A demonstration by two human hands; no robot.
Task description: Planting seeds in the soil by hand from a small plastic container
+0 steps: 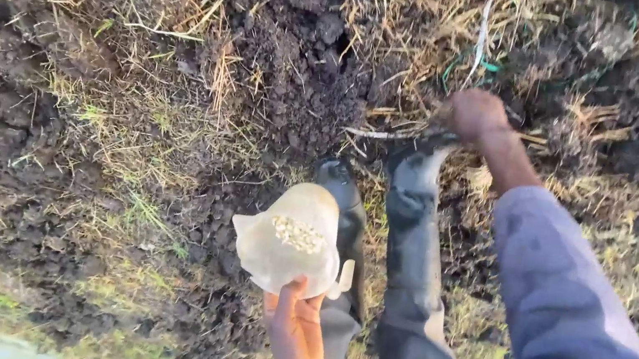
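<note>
The left hand [295, 328] grips a pale cup [289, 238] from below, mouth tilted toward the camera. Light seeds [298, 234] lie in a small heap inside it, well under the rim. The right hand [477, 114] is clenched down at the soil [301, 75] at 1 o'clock from the cup; what it pinches cannot be told. A thin pale stick [381, 134] lies beside it, long axis running 9 to 3 o'clock. Two dark boots [407, 269] stand between the hands, toes toward 12 o'clock. The right hand is nearer the soil.
</note>
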